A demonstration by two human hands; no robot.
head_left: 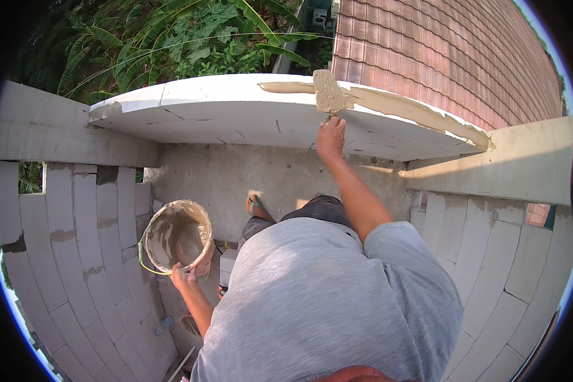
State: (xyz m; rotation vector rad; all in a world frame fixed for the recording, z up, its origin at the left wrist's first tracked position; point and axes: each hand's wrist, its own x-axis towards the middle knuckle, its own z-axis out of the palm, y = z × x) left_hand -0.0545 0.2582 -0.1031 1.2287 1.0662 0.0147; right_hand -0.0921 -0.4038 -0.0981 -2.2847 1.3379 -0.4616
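The right arm stretches straight up the middle of the frame from the grey-sleeved shoulder, forearm bare, and its right hand [331,137] sits just above centre, fingers curled shut in a firm grip. The left arm bends down toward the lower left, where the left hand [183,277] is closed too.

Bright daylight falls from the right, lighting the wall top [235,105] and roof [439,51]. The floor [235,178] lies in soft shade. Straight edges bend near the black rim; everything is sharp.
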